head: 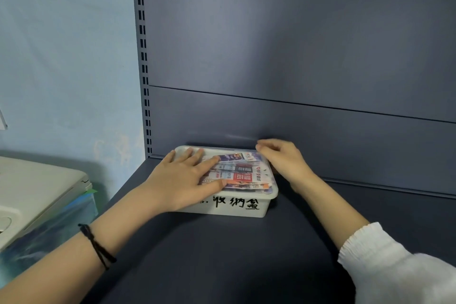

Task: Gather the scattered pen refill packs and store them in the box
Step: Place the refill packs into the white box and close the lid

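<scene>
A white box (249, 207) sits on a dark grey shelf (222, 254), close to the shelf's back panel (296, 57). Black handwritten Chinese characters run along its near wall; they look like 收纳盒, though the left end is hidden behind the left hand (182, 180). The box is filled to its rim with refill packs (237, 173) lying flat and overlapping, long sides across the box. Their printing is red, orange, purple and white; large white characters on a red patch can be made out on one pack but are too blurred to read surely, as is the small brand mark beside them. The left hand lies flat on the left part of the packs, fingers spread wide and pressing down, thumb along the near rim, gripping nothing. The right hand (283, 160) rests at the box's far right corner, fingers loosely curled over the rim, touching the edge of the packs there; whether it pinches anything cannot be told. A black cord (97, 245) circles the left wrist and a white sleeve (385, 266) covers the right forearm. A pale bin (37, 195) stands left of the shelf.
</scene>
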`<state>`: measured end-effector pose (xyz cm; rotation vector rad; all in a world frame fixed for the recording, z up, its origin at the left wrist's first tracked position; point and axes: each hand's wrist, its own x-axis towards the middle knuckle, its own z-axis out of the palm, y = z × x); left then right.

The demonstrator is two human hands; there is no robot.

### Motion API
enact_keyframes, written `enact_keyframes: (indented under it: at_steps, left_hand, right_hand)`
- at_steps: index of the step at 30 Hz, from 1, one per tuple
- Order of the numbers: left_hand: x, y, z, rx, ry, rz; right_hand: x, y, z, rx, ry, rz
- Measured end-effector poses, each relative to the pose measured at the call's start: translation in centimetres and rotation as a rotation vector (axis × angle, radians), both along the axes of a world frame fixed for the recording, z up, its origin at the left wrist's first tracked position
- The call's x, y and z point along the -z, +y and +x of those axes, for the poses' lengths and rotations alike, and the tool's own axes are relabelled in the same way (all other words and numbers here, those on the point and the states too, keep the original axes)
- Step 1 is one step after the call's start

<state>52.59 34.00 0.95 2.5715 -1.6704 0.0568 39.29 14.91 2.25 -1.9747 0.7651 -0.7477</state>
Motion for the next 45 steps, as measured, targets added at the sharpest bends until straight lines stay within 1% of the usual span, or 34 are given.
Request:
enact_keyframes:
  at_steps: [4, 7, 9, 12, 15, 20, 23, 25, 29, 34, 36, 38, 39, 41, 45]
  left_hand:
    - [-0.3, 0.6, 0.0, 0.088, 0.022, -0.004]
    - [-0.3, 0.7, 0.0, 0.091, 0.023, -0.011]
    - [-0.3, 0.6, -0.1, 0.083, 0.016, -0.013]
    - [-0.3, 0.6, -0.2, 0.082, 0.010, -0.004]
    - [-0.3, 0.6, -0.3, 0.077, 0.006, 0.009]
    - [-0.5, 0.6, -0.4, 0.079, -0.001, 0.014]
    - [-0.6, 0.7, -0.5, 0.074, 0.022, 0.011]
    - [-0.5, 0.7, -0.5, 0.077, 0.042, 0.010]
    - [-0.3, 0.8, -0.3, 0.081, 0.039, 0.015]
    - [-0.4, 0.7, -0.6, 0.053, 0.050, 0.017]
    - [-0.3, 0.6, -0.8, 0.026, 0.033, 0.015]
    - [0.0, 0.3, -0.9, -0.029, 0.008, -0.003]
    - [0.2, 0.1, -1.0, -0.057, -0.008, -0.012]
    - [0.5, -0.2, -1.3, -0.098, -0.041, -0.019]
    - [0.7, -0.4, -1.6, -0.121, -0.093, -0.068]
  right_hand:
    - [0.9, -0.9, 0.4, 0.097, 0.015, 0.179]
    - [1.0, -0.7, -0.6, 0.083, 0.009, 0.387]
    - [1.1, -0.6, -1.0, 0.050, -0.015, 0.469]
    - [1.4, -0.8, -1.1, 0.029, -0.055, 0.539]
    - [1.7, -0.8, -0.9, 0.049, -0.064, 0.552]
    - [1.0, -0.7, -0.7, 0.004, -0.017, 0.631]
    - [0.8, -0.5, -0.7, -0.013, 0.001, 0.624]
    - [0.7, -0.1, -0.9, -0.020, -0.007, 0.583]
    - [0.8, 1.4, -2.1, -0.027, -0.007, 0.347]
    - [0.9, 1.9, -3.8, 0.045, 0.062, 0.194]
    - [0.5, 1.4, -4.8, -0.027, 0.171, 0.215]
    - [0.3, 1.1, -5.8, -0.169, 0.280, 0.289]
    - [0.4, 1.1, -6.3, -0.218, 0.299, 0.319]
    - [0.9, 1.4, -6.7, -0.239, 0.259, 0.374]
    - [1.3, 1.9, -6.2, -0.109, 0.035, 0.448]
